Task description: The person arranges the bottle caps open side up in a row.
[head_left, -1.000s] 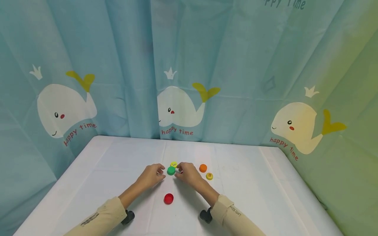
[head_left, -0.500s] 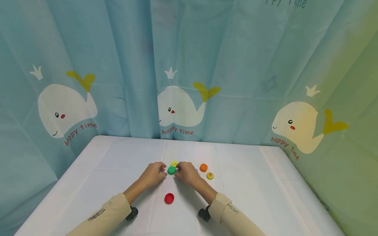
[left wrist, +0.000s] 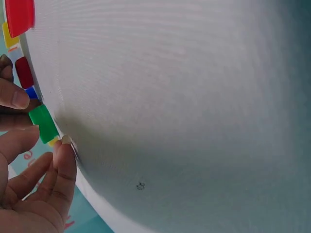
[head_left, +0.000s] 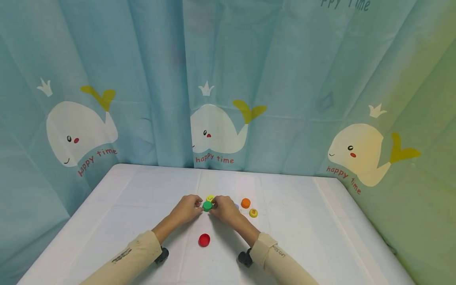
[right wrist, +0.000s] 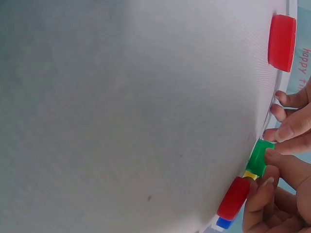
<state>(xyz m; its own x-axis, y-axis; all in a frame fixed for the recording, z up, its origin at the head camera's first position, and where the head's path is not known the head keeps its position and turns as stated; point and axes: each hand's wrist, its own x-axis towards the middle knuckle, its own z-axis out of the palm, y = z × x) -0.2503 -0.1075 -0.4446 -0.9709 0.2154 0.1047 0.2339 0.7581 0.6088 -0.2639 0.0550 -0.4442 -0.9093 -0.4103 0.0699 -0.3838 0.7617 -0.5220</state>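
A green bottle cap (head_left: 207, 206) sits low over the white table, between the two hands. My left hand (head_left: 189, 208) holds its left side, with thumb and index fingertips at the edge; its other fingers curve loosely. On the opposite side my right hand (head_left: 225, 208) pinches the cap, its thumb on the green wall (right wrist: 261, 158). Right behind the green cap lies a yellow cap (head_left: 210, 198). Close by the right hand stand a red cap (right wrist: 233, 199) and a blue one (right wrist: 224, 223); in the head view that hand hides the red one and most of the blue.
Nearer the person, another red cap (head_left: 204, 240) lies hollow side up. To the right of the hands are an orange cap (head_left: 245, 203) and a printed yellow cap (head_left: 253, 213). A whale-patterned curtain (head_left: 285, 79) hangs along the table's (head_left: 303, 237) far edge.
My left hand has moved slightly right, and its fingertips have come up to the green cap's edge. My right hand has shifted a little left; the caps have stayed in place.
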